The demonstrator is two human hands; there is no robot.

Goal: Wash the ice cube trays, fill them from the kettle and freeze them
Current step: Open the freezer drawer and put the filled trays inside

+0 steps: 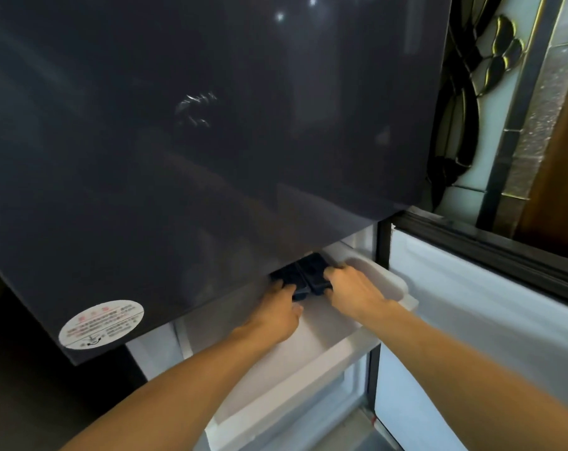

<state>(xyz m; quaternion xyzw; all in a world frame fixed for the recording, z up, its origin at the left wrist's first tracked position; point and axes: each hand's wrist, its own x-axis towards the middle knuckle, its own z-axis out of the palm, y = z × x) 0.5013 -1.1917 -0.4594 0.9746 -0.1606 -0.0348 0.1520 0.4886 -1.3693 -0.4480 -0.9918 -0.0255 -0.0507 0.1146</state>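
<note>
Two dark blue ice cube trays [303, 270] lie side by side inside a pulled-out white freezer drawer [311, 369], partly hidden under the fridge's upper door. My left hand [276, 312] grips the near end of the left tray. My right hand [351, 288] holds the near end of the right tray. The trays' far ends and their contents are hidden in shadow.
A big dark glossy fridge door [194, 125] with a white oval sticker [102, 323] overhangs the drawer. The open freezer door [471, 304] with its black seal stands at the right. A stained-glass panel [491, 76] is behind it.
</note>
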